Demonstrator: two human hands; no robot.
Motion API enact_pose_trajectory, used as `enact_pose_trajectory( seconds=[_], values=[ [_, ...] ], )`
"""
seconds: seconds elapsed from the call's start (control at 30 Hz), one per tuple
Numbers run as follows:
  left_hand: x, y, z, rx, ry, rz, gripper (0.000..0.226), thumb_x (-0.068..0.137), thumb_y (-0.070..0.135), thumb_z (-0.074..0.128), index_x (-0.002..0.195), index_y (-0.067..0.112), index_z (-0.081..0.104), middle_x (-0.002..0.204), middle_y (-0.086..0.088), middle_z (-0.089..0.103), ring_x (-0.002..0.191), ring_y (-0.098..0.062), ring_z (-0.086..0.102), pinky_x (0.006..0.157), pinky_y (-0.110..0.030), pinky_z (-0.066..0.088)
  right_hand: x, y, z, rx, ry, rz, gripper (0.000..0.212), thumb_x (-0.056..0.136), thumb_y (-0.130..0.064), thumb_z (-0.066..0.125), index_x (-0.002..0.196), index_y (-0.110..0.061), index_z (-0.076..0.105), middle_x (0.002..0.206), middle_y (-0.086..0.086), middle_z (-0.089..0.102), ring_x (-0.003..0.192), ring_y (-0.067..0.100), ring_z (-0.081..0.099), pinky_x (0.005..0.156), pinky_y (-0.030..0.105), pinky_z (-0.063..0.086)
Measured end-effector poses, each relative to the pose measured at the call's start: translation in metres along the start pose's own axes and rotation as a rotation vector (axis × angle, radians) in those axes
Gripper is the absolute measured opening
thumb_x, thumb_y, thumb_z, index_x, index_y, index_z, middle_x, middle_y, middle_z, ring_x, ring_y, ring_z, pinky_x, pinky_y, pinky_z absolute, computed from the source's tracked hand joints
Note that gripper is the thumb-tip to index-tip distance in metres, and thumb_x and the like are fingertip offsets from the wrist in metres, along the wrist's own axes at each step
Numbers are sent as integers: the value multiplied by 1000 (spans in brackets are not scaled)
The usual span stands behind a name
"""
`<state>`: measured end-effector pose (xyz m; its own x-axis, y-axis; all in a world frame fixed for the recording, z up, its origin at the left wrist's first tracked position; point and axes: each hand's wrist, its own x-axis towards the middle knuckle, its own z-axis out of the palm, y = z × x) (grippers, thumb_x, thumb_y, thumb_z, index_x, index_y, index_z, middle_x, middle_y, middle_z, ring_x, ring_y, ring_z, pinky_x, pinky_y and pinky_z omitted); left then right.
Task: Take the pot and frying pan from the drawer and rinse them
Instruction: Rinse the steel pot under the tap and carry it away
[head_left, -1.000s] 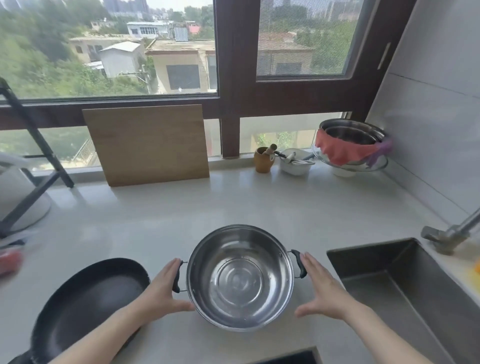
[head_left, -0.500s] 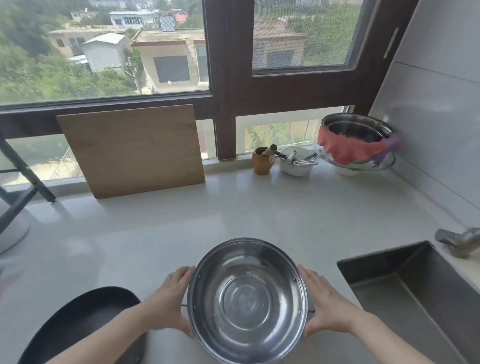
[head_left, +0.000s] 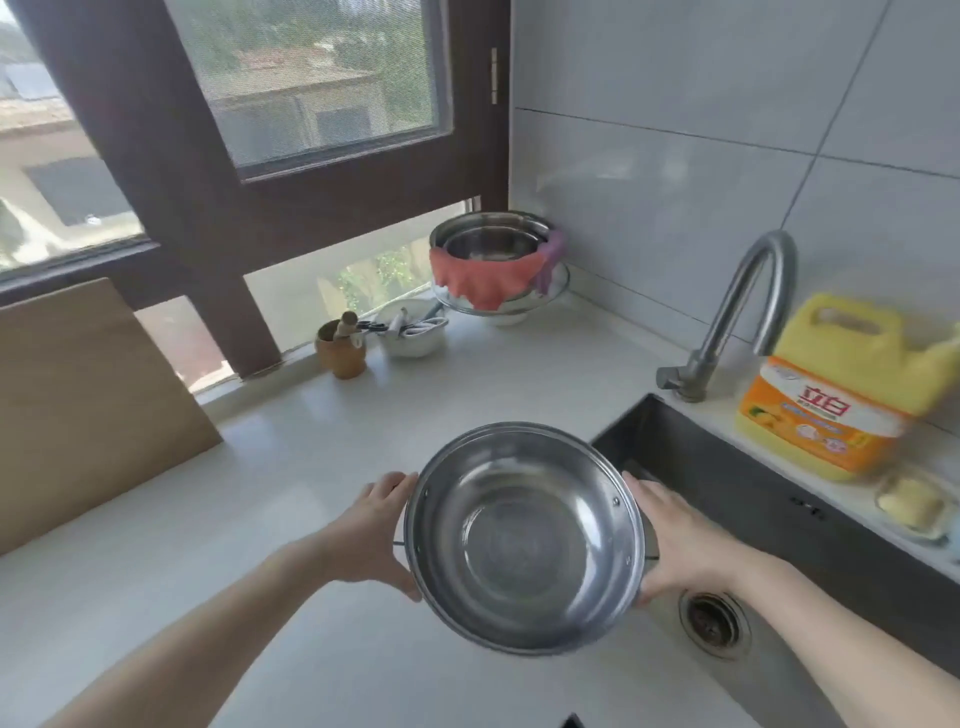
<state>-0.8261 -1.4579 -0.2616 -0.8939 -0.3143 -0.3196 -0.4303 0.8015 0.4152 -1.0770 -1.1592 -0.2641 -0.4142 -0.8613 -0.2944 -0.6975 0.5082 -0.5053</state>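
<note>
You've got the pot (head_left: 524, 538) off the bench (head_left: 260, 519), held over the sink (head_left: 779, 519) edge: left hand (head_left: 371, 535) at 9 o'clock, right hand (head_left: 683, 540) at 3, fingers curled round the handles. Tap (head_left: 748, 306) sits at 1 o'clock, no water visible. Rinsing not started; pan out of view.

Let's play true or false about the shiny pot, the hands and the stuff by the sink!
1. Both hands hold the pot, the left hand on one side, the right hand on the other. True.
2. Water is running from the faucet. False: no water shows.
3. The pot is full of soup. False: it looks empty.
4. A yellow detergent bottle stands behind the sink. True.
5. A pink cloth hangs over the stacked metal bowls. True.
</note>
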Motion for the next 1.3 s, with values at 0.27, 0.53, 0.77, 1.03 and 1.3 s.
enact_pose_trajectory(
  seconds=[0.27,0.53,0.77,1.03,1.3],
  values=[
    [145,111,12,109,-113,195,141,46,57,90,154,34,2,150,5,16,141,-20,16,117,-35,26,-52,111,-53,71,88,321,152,46,-60,89,154,-30,-13,159,-10,3,148,22,6,119,38,17],
    [248,187,67,187,-276,322,134,48,57,88,152,37,6,149,9,16,141,-20,18,118,-36,24,-77,210,-39,176,106,519,154,37,-66,84,155,-31,-10,159,-9,7,146,23,11,119,42,22],
    [295,186,137,300,-422,334,140,52,59,86,154,26,-3,152,6,12,146,-21,9,120,-33,13,-71,262,24,252,46,609,155,43,-66,84,153,-28,-17,160,-7,2,147,20,9,119,36,21],
    [321,154,186,393,-463,197,148,48,60,86,155,22,-8,156,3,9,143,-24,15,119,-37,25,-34,272,76,223,46,644,152,44,-62,86,154,-28,-14,161,-7,6,147,20,12,117,37,21],
    [337,140,216,475,-426,163,147,52,54,87,155,22,-13,158,3,3,143,-23,16,113,-35,34,-18,290,110,199,103,673,153,44,-59,87,154,-28,-14,160,-8,6,143,19,18,116,38,26]
  ],
)
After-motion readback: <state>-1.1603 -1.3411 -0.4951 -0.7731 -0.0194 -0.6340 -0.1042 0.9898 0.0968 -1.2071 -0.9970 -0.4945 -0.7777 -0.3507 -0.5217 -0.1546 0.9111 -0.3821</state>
